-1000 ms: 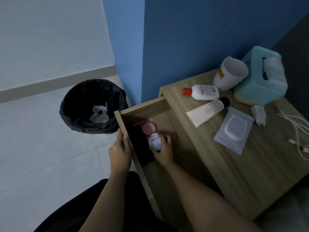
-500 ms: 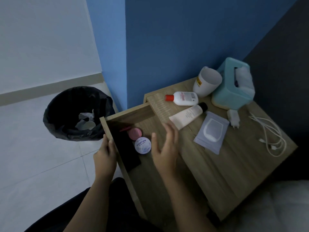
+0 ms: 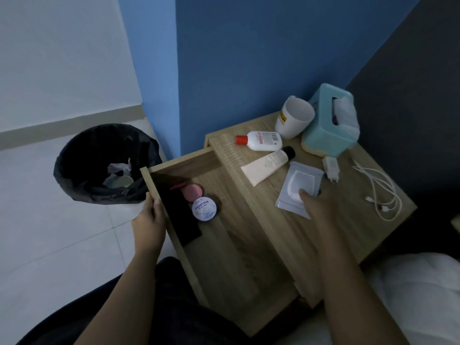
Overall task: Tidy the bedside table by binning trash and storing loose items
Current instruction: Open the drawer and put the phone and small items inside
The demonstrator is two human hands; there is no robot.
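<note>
Wood-grain laminate runs under both hands. The left hand point(image 3: 149, 220) grips the front panel of the open drawer point(image 3: 239, 245), fingers curled over its top edge. The right hand point(image 3: 317, 207) reaches over the bedside table point(image 3: 348, 235) and rests on the near corner of a flat wet-wipe pack point(image 3: 297, 188), fingertips on the pack; whether it has pinched the pack or only touches it, I cannot tell.

Inside the drawer, near its front left, a round white cream jar point(image 3: 204, 209) lies beside a pink round lid point(image 3: 192, 192), with a dark flat object point(image 3: 179, 215) along the front panel.

On the tabletop, just beyond the wipes, a white tube with a black cap point(image 3: 267, 165) lies on its side, and past it a white bottle with a red cap point(image 3: 260, 141). A white mug point(image 3: 293, 120) stands at the back, touching a teal tissue box point(image 3: 328, 123). A white charger plug point(image 3: 331, 168) lies beside the pack, and a coiled white cable point(image 3: 383, 192) lies near the right edge.

On the tiled floor to the left, a bin with a black liner point(image 3: 104, 163) holds crumpled scraps.
</note>
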